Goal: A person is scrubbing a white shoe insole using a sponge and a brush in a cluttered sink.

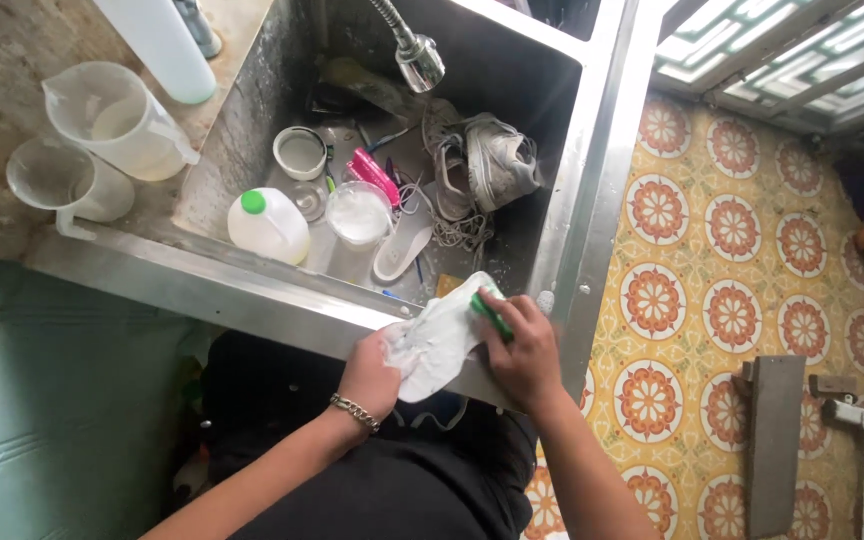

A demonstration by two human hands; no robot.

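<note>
A: Item one, largest: steel sink [592,150], deep basin, standing beside a patterned tile floor [732,230]. Faucet head [420,60] hangs over it.

B: And on the table to the left of the basin?

A: Two clear measuring jugs [117,120], one just beside the other, and a pale cylinder [157,45] behind them.

B: Contents of the basin?

A: One grey sneaker [497,160] with loose laces, a white bottle with a green cap [267,225], a cup of white foam [359,212], a small round tin [300,152], a pink brush [374,175], a white insole [402,250].

B: Item in hand?

A: A white shoe piece, sudsy [437,335], resting on the front rim of the sink, near the right corner. Left hand [367,375], grip clamped on its near end, pinning it to the rim. Right hand [522,345], grip closed round a green scrub brush [490,312], bristles pressed on the far end.

B: Step in hand?

A: By my reading, scrubbing, mid-way: the piece is lathered, not rinsed.

B: What does the next move call for?

A: I judge firm short strokes with the left hand holding steady, since the piece sits on a narrow wet edge and could slip.
</note>
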